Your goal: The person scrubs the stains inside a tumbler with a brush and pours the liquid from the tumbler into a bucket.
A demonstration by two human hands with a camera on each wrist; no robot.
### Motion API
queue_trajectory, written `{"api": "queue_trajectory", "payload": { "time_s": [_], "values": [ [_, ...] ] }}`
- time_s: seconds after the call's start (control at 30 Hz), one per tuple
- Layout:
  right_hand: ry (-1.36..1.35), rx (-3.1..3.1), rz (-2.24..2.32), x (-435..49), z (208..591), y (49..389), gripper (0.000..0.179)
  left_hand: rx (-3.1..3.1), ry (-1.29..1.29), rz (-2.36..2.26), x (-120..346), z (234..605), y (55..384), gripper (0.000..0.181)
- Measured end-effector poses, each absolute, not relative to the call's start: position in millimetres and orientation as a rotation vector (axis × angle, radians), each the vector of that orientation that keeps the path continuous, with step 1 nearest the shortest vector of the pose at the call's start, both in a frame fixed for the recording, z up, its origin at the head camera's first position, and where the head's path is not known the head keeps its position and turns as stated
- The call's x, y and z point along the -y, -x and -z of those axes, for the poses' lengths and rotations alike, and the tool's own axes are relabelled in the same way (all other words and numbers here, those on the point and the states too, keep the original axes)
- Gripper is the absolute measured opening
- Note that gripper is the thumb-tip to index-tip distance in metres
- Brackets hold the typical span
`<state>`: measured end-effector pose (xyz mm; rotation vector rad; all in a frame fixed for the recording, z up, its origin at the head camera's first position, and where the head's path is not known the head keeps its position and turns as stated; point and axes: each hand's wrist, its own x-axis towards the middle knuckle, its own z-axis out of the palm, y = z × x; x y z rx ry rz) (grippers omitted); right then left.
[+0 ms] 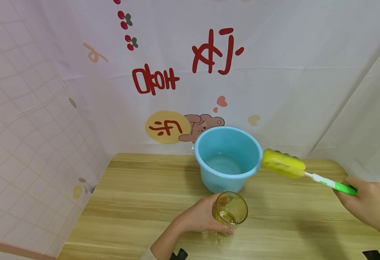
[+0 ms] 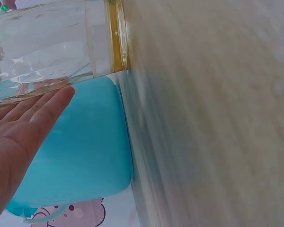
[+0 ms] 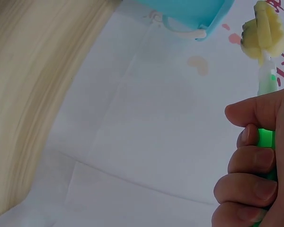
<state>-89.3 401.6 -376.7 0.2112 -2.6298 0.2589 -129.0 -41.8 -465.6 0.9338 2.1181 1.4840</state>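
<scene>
An amber-tinted drinking glass (image 1: 231, 211) stands upright on the table in front of the bucket. My left hand (image 1: 206, 215) holds it from the left, thumb on the near side and fingers on the far side. In the left wrist view the fingers (image 2: 42, 106) lie along the wall of the glass (image 2: 47, 47), whose base is at the tabletop. On the right, my right hand (image 1: 368, 200) grips the green and white handle of a sponge cup brush (image 1: 284, 163). Its yellow sponge head points left, overlapping the bucket's right rim in the head view. The right wrist view shows the fingers (image 3: 246, 189) curled round the handle.
A light blue bucket (image 1: 222, 182) with some water in its bottom stands toward the back of the wooden table (image 1: 138, 202). Behind it hangs a white printed cloth (image 1: 290, 90) with red characters and a bear. More cloth (image 1: 24, 126) closes off the left side.
</scene>
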Motion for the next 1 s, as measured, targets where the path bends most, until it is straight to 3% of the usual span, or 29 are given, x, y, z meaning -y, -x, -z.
{"api": "queue_trajectory", "payload": {
  "time_s": [0.47, 0.73, 0.9, 1.0],
  "values": [
    [-0.387, 2.462, -0.295, -374.5, 360.6, 87.2, 0.026, -2.158, -0.887, -1.435, 42.9, 461.9, 129.3, 0.087],
    [-0.534, 2.4, -0.294, -366.6, 359.2, 87.8, 0.016, -2.155, -0.864, -1.433, 42.8, 461.0, 129.0, 0.087],
    [-0.592, 2.381, -0.249, -362.6, 357.5, 88.9, 0.035, -2.12, -0.899, -1.464, 42.3, 461.3, 129.5, 0.086],
    [-0.602, 2.387, -0.221, -359.7, 356.1, 88.7, 0.034, -2.092, -0.923, -1.481, 42.2, 461.7, 129.9, 0.085]
  ]
}}
